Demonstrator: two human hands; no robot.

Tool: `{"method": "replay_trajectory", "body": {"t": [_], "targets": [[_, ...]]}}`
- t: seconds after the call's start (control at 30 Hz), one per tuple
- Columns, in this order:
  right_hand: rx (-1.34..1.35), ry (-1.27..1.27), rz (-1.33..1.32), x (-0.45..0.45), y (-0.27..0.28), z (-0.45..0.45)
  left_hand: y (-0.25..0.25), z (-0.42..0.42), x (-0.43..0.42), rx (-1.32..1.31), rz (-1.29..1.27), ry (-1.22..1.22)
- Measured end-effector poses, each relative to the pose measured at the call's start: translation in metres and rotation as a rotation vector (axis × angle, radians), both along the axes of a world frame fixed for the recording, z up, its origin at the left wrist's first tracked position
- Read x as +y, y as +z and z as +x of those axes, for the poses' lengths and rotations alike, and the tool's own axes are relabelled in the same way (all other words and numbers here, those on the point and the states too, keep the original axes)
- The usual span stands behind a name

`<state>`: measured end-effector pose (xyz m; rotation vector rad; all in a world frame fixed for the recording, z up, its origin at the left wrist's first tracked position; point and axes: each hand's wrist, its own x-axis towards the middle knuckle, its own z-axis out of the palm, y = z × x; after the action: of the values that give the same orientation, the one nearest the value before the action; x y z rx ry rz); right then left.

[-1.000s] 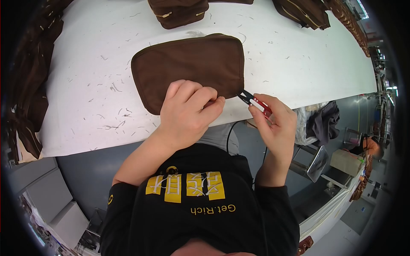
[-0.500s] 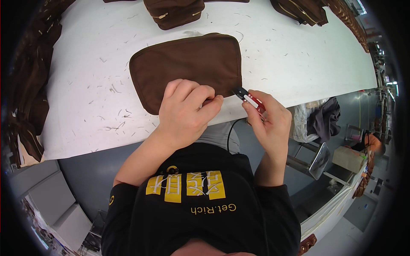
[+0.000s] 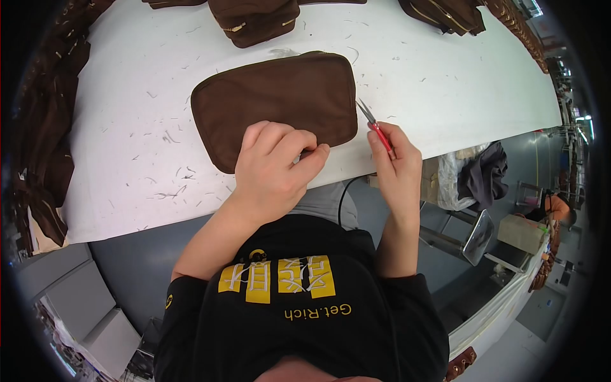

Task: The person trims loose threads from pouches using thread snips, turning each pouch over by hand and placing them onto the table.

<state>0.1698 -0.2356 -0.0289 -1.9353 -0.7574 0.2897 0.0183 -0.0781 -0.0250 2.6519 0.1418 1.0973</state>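
Observation:
A flat brown fabric pouch [image 3: 280, 92] with rounded corners lies on the white table. My left hand [image 3: 277, 169] pinches its near edge between thumb and fingers. Just right of the pouch, my right hand [image 3: 396, 159] is closed on small red-handled thread snips [image 3: 375, 125]. Their metal blades point up and left beside the pouch's right edge and look slightly apart. The palm hides the rear of the snips.
Short thread scraps dot the white table [image 3: 133, 184]. Brown zipped bags [image 3: 254, 19] stand at the far edge, another [image 3: 445, 14] at the far right. Brown pieces [image 3: 48, 140] pile along the left. Right of the table are a stool [image 3: 478, 237] and dark cloth [image 3: 482, 175].
The snips have come away from the pouch's lower right corner and turned, their blades now farther up beside its right edge. My left hand keeps its pinch on the near edge.

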Motion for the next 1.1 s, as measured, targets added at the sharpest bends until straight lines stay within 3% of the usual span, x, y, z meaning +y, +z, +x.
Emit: {"method": "replay_trajectory", "body": {"t": [0.1, 0.2, 0.43, 0.63, 0.73, 0.83, 1.0, 1.1], "targets": [[0.135, -0.064, 0.139, 0.003, 0.007, 0.005, -0.003, 0.0, 0.0, -0.026, -0.003, -0.016], [0.451, 0.016, 0.354, 0.009, 0.008, 0.003, -0.003, -0.002, 0.0, -0.034, -0.011, -0.016], [0.458, 0.038, 0.362, 0.04, -0.003, -0.017, 0.002, -0.042, 0.008, -0.141, -0.099, 0.041], [0.489, 0.034, 0.444, 0.04, -0.01, -0.019, -0.02, -0.098, 0.035, -0.39, -0.631, 0.426], [0.48, 0.023, 0.451, 0.039, -0.012, -0.019, -0.025, -0.103, 0.04, -0.339, -0.936, 0.349], [0.488, 0.047, 0.466, 0.037, -0.015, -0.018, -0.022, -0.092, 0.034, -0.307, -0.975, 0.295], [0.516, -0.009, 0.451, 0.039, -0.007, -0.024, -0.023, -0.087, 0.036, -0.248, -0.617, 0.362], [0.675, 0.038, 0.475, 0.039, -0.01, -0.022, -0.008, -0.08, 0.034, -0.237, -0.345, 0.36]]}}
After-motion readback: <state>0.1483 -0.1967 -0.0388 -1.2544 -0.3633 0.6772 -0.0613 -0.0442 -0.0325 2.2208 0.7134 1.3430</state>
